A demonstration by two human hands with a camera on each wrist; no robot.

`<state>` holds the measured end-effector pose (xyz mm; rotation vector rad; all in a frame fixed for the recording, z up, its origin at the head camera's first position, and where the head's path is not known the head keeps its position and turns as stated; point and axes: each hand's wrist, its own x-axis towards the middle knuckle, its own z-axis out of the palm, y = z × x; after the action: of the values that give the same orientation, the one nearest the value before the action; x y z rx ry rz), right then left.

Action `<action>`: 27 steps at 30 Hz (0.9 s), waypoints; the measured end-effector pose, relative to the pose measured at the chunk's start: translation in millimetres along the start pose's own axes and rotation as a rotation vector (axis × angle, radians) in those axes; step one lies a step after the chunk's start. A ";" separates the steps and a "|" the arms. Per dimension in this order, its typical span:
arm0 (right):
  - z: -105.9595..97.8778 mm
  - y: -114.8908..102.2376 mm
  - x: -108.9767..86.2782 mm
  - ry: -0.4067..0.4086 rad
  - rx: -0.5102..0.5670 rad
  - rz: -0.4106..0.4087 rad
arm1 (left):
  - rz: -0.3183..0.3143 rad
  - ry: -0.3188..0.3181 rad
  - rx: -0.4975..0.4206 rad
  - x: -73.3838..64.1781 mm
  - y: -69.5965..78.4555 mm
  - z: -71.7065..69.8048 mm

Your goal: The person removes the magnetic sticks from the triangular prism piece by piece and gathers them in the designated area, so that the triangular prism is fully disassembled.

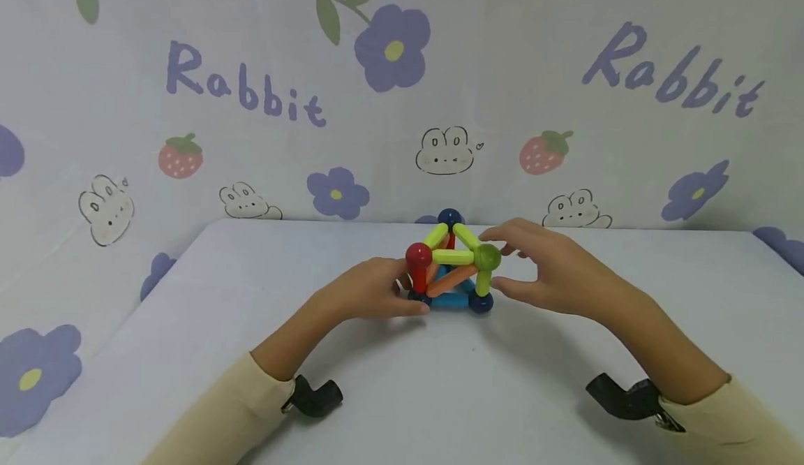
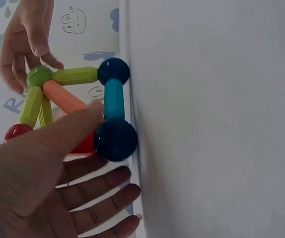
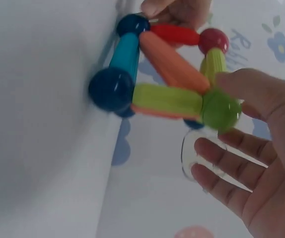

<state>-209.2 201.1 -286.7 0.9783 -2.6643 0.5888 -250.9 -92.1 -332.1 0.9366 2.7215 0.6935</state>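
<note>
A small frame of magnetic rods and balls (image 1: 453,257) stands on the white table. It has a red ball (image 1: 418,255), a green ball (image 1: 487,257) and dark blue balls (image 1: 481,303), joined by lime, orange, red and light blue rods. My left hand (image 1: 377,289) holds its left corner, thumb in front and fingers behind the red rod (image 3: 175,34). At the right side, my right hand (image 1: 559,269) surrounds the green ball loosely, fingers spread. Its thumb (image 3: 251,87) overlaps the ball's edge in the right wrist view; whether it touches, I cannot tell.
The white tabletop (image 1: 440,395) stretches around the frame. Behind it hangs a pale cloth (image 1: 264,151) printed with rabbits, flowers and strawberries. Black wrist-mounted pieces (image 1: 317,396) sit at both cuffs.
</note>
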 end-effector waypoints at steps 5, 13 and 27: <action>12.4 -12.1 17.5 0.032 -0.110 -0.070 | 0.012 0.010 -0.013 2.7 0.9 4.4; 20.0 -22.0 37.6 -0.007 -0.119 -0.047 | -0.035 0.040 -0.006 -2.4 -0.3 1.8; 16.6 -16.7 38.8 0.113 -0.039 -0.067 | -0.065 0.050 0.046 -4.5 5.2 1.0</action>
<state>-228.7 160.2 -282.8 0.9893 -2.5239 0.5584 -244.3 -90.9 -330.4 0.8469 2.8090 0.6539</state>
